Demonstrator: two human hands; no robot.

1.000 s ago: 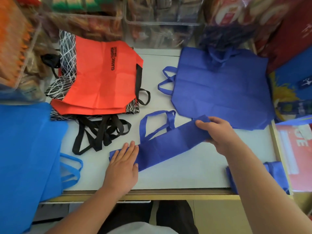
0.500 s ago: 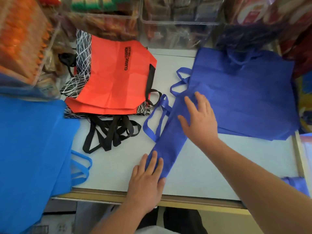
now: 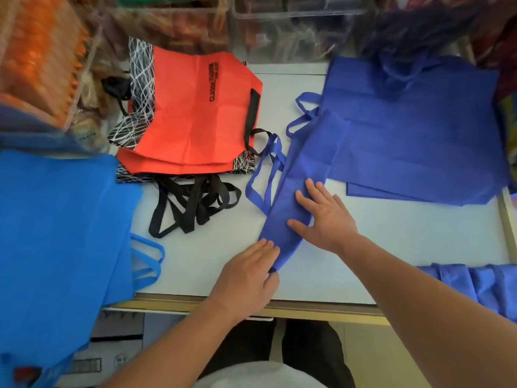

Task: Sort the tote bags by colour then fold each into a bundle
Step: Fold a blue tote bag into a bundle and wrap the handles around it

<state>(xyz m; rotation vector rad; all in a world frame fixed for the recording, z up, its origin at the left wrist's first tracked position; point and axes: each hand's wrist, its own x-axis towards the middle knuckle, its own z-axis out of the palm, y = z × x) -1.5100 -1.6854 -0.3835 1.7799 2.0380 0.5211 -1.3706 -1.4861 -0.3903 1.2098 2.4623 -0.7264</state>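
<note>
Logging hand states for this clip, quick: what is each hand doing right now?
Left hand: open, fingers flat on the near end of the folded blue bag.
Right hand: open, fingers spread, pressing the same bag's middle.

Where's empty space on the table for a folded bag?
Biggest bare patch: table between the flat blue bags, right hand and front edge. Smaller one between black straps and left hand. Crowded around the red bags.
</note>
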